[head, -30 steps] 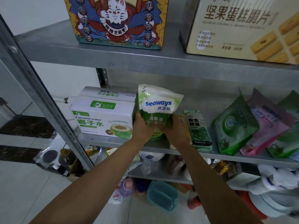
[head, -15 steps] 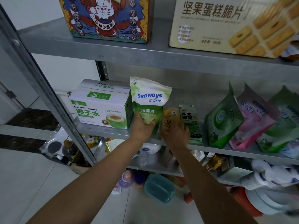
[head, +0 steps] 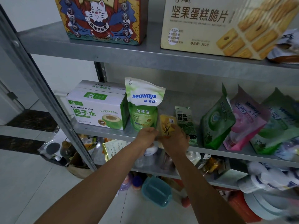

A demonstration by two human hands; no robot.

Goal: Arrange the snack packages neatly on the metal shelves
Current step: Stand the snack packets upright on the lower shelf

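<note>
Right hand grip: the right hand holds the small yellow flat paper packet, with the thumb on its front and the other fingers hidden behind it.
Left hand grip: the left hand has curled fingers at the bottom edge of the green and white soft plastic pouch. I cannot tell if they pinch it or only touch it.
Yellow packet spot: it stands up straight, just above the right hand's fingers, at the front of the grey metal middle shelf.
Pouch spot: it stands upright on the same shelf, right above the left hand's fingers, and touches the yellow packet's left side.
Left of the pouch: the white and green cardboard box of coconut water sits pressed against it.
Right of the yellow packet: the tall green and white bean packet stands just beside it, partly behind the right hand.
Further right: a green leaning pouch and a pink leaning pouch rest on each other.
Top shelf: a bright cardboard box with a white cat and a cream cardboard biscuit box stand well apart.
</note>
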